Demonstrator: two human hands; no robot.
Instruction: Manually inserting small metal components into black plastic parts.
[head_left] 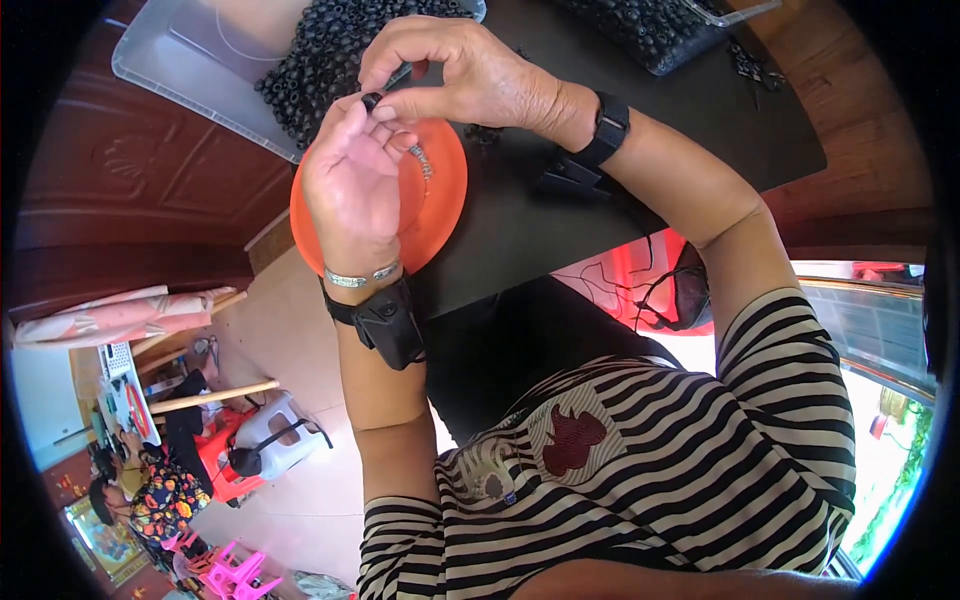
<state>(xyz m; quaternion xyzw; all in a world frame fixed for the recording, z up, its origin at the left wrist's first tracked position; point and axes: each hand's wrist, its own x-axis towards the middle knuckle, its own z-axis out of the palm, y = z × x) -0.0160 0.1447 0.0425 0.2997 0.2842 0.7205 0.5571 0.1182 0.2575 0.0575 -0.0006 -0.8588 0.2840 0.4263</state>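
Observation:
Both hands meet above the orange dish (447, 205), near the clear bin. Between the fingertips is a small black rounded part (371, 101); its exact kind is too small to make out. My left hand (352, 190), palm up, pinches it from below with its fingers partly curled. From the right, my right hand (470, 75) reaches across and closes thumb and fingers on the same part. A row of small shiny metal pieces (424, 165) lies in the dish, partly hidden by my left hand. Several black ring-like parts (325, 50) are heaped in the bin behind.
The clear plastic bin (190, 98) stands at the far left of the dark table (500, 240). A bag of black parts (640, 35) lies at the far right, near loose dark pieces (755, 70). At the lower left, another person (160, 500) sits beside pink stools (235, 572).

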